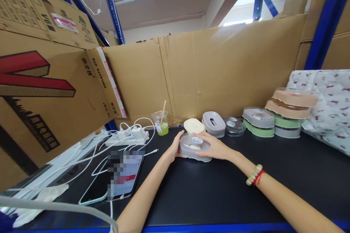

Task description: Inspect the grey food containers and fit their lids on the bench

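Between my two hands, low over the black tabletop, is a grey oval box with a clear lid [188,151] that has a round sticker on top. My left hand [175,148] wraps its left side. From the right, my right hand [216,147] grips the lid and right edge. Just behind the box lies a cream oval piece [194,125]. To its right sit stacked grey oval pieces with a slot [214,121], then clear lids [234,128]. My fingertips under the box are hidden.
Grey and green lidded boxes [258,121] and a taller stack of peach, green and grey ones [291,111] stand at right. On the left are a power strip [128,137] with cables, phones [127,174] and a drink cup [161,125]. Cardboard [218,76] walls the back.
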`<act>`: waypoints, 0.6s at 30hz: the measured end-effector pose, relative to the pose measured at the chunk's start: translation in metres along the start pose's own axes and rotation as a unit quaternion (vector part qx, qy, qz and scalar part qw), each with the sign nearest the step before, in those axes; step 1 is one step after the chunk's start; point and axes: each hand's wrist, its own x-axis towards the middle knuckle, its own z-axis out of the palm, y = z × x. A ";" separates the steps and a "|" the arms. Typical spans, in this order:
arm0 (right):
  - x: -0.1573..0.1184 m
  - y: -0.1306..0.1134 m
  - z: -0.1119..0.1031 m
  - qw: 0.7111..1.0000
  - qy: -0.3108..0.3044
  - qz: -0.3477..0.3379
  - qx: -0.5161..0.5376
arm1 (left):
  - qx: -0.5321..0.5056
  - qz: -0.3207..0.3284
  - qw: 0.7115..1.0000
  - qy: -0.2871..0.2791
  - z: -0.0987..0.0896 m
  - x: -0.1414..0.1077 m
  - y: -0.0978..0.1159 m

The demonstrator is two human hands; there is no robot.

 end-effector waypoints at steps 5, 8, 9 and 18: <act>0.000 0.000 -0.001 1.000 -0.017 -0.001 -0.014 | 0.015 0.020 1.000 0.005 -0.001 0.001 -0.002; -0.001 -0.004 -0.002 0.999 -0.033 0.007 -0.024 | 0.002 0.027 1.000 0.002 0.000 0.001 -0.002; -0.002 -0.005 -0.003 0.999 -0.028 0.003 -0.027 | -0.011 0.021 1.000 0.002 0.000 0.000 -0.001; -0.006 -0.022 -0.029 0.963 0.102 -0.195 -0.155 | -0.247 -0.004 0.967 -0.059 -0.003 -0.013 0.017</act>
